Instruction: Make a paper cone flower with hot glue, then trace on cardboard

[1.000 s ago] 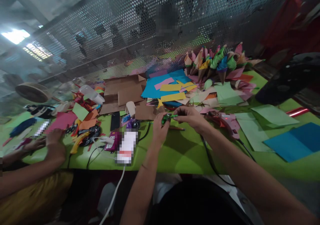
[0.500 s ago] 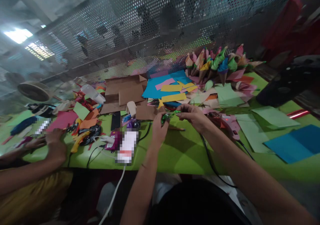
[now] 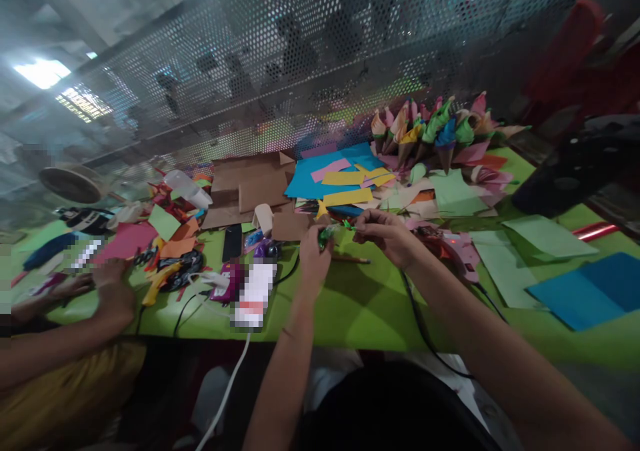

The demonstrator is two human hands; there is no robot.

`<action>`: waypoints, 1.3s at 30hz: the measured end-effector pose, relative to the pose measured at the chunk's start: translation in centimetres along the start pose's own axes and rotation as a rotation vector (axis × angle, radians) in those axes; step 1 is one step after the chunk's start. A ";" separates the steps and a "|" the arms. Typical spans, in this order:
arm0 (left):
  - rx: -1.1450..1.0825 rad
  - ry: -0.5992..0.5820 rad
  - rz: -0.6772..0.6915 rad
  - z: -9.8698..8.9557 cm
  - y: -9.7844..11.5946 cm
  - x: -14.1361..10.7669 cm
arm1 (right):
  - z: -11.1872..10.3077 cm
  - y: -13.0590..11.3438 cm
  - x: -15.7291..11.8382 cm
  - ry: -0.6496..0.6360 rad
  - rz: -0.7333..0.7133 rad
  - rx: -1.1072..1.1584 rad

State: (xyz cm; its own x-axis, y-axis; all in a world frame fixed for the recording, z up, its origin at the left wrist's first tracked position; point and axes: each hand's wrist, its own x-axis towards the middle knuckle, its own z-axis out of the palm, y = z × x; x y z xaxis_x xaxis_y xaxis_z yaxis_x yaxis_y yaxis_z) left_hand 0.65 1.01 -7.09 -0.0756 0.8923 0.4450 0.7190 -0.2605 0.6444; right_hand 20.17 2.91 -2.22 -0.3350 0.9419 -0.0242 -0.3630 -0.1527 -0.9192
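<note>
My left hand (image 3: 315, 254) is closed around a small shiny dark-green object (image 3: 325, 237), too small to identify; a pale, see-through part shows beside it. Facing it, my right hand (image 3: 383, 234) is closed in a pinch. At its fingertips is a small bright-green piece (image 3: 349, 225), its kind unclear. Both hands hover over the green tabletop (image 3: 360, 311), a short gap between them. Below them lies a pencil (image 3: 353, 260). Just right of my right hand rests a pink glue gun (image 3: 463, 254) with a small red light.
Paper ice-cream cones (image 3: 445, 134) cluster at the back right. Blue paper (image 3: 305, 177) and brown cardboard (image 3: 263, 191) lie at the back. A phone (image 3: 256, 294), yellow-handled glue gun (image 3: 159, 284) and another person's hand (image 3: 110, 277) are left. A black cord (image 3: 423, 324) crosses the front edge.
My hands have drawn slightly apart, the left shifting a little left with the dark-green object. The bright-green piece shows in the gap near my right fingertips.
</note>
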 end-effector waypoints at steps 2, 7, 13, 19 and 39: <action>0.102 0.012 -0.071 -0.6 -0.2 0.3 | 0.0 -0.1 0.0 0.005 0.014 0.037; 0.484 -0.126 -0.317 -2.7 0.2 0.6 | 0.2 -0.1 -0.1 0.017 -0.005 0.058; 0.345 -0.053 -0.247 -3.6 2.1 0.6 | 0.5 0.0 0.0 0.033 -0.076 -0.008; -0.416 -0.075 -0.117 -1.5 4.5 -0.2 | 0.7 0.5 0.3 0.048 -0.101 -0.041; 0.030 0.036 0.182 0.7 4.5 1.6 | -0.1 1.6 0.5 0.177 -0.419 -0.398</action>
State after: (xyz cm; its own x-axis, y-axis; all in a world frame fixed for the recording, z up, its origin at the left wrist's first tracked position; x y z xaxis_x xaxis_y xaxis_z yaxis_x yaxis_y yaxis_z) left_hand 4.24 1.54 -3.88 0.0328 0.8177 0.5748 0.7431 -0.4045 0.5331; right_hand 19.51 3.17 -3.70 -0.0714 0.9383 0.3383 -0.0686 0.3337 -0.9402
